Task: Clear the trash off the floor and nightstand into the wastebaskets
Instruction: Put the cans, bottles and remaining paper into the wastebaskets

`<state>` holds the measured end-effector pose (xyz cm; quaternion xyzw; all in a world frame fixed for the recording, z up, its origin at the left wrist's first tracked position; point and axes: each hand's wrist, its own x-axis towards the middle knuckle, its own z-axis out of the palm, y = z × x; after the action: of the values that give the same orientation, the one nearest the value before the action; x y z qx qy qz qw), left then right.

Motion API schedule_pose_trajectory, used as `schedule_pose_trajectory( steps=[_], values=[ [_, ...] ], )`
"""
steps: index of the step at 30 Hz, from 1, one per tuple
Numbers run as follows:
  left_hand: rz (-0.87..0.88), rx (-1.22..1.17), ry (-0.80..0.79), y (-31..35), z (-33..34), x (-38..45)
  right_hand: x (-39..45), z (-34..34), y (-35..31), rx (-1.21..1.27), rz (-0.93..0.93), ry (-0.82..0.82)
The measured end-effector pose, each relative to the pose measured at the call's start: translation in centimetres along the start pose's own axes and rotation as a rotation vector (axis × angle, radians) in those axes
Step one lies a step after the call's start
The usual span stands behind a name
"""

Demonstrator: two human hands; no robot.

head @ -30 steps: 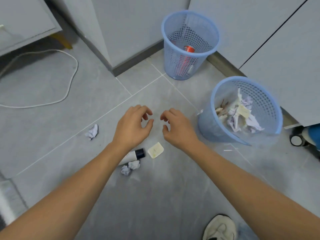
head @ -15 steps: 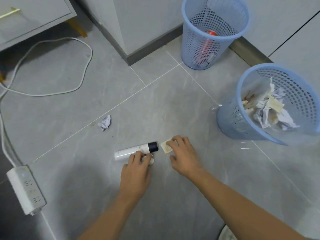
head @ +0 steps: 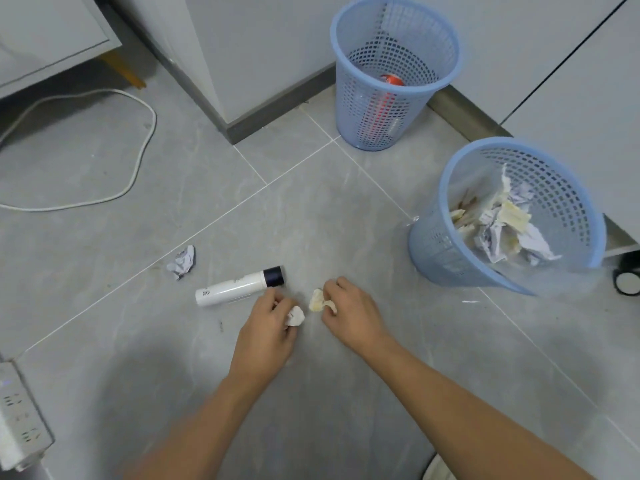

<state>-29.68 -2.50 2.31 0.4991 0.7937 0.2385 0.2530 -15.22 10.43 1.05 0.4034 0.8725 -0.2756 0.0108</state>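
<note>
My left hand (head: 268, 327) pinches a small crumpled white paper ball (head: 296, 316) just above the grey floor tiles. Close to its right, my right hand (head: 349, 311) grips a yellowish scrap of paper (head: 316, 300). A white tube with a dark cap (head: 239, 286) lies on the floor just beyond my left hand. Another crumpled paper wad (head: 183, 260) lies further left. The near blue wastebasket (head: 433, 244), tilted and holding crumpled paper, stands to the right. A second blue wastebasket (head: 353, 102) with a red can inside stands farther back.
A white cable (head: 138, 161) loops over the floor at left, and a white power strip (head: 19, 420) sits at the lower left edge. A grey cabinet corner (head: 239, 126) juts out at the back. A nightstand (head: 52, 39) stands top left. A caster wheel (head: 627, 280) is at right.
Both hands came down to the floor, closed on the paper scraps beside the tube, and have now lifted them slightly. The view has tilted and shifted.
</note>
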Motion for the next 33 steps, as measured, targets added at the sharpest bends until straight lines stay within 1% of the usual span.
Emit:
schedule_pose_trajectory(
  steps=[4,10,14,18,21,23,24,26,29,33],
  values=[
    [0.114,-0.068,0.051,5.3,-2.9,3.7,0.4,-6.0,-0.5,0.083,0.015,0.187],
    [0.31,-0.115,0.087,15.5,-7.5,8.7,0.0,-18.1,-1.5,0.076,0.034,0.449],
    [0.425,-0.148,0.12,22.1,-9.1,11.3,-1.3,-25.1,0.0,0.082,0.098,0.589],
    [0.461,-0.126,0.037,26.9,-7.5,13.6,-2.6,-28.9,3.9,0.05,0.271,0.647],
    [0.471,-0.125,-0.097,29.3,-5.1,14.3,-3.9,-29.7,6.7,-0.019,0.379,0.572],
    [0.491,-0.094,-0.161,30.0,-4.2,14.4,-4.6,-29.6,7.8,-0.097,0.425,0.51],
    [0.506,-0.08,-0.15,30.0,-4.0,14.5,-4.7,-29.4,8.0,-0.123,0.422,0.507],
    [0.523,-0.062,-0.094,29.0,-4.4,14.5,-4.4,-28.9,7.8,-0.136,0.384,0.535],
    [0.513,-0.035,-0.01,26.1,-6.5,14.4,-2.4,-28.0,5.9,-0.111,0.299,0.556],
    [0.421,-0.001,0.117,20.9,-9.9,13.6,1.3,-26.0,1.1,-0.076,0.133,0.537]
  ],
)
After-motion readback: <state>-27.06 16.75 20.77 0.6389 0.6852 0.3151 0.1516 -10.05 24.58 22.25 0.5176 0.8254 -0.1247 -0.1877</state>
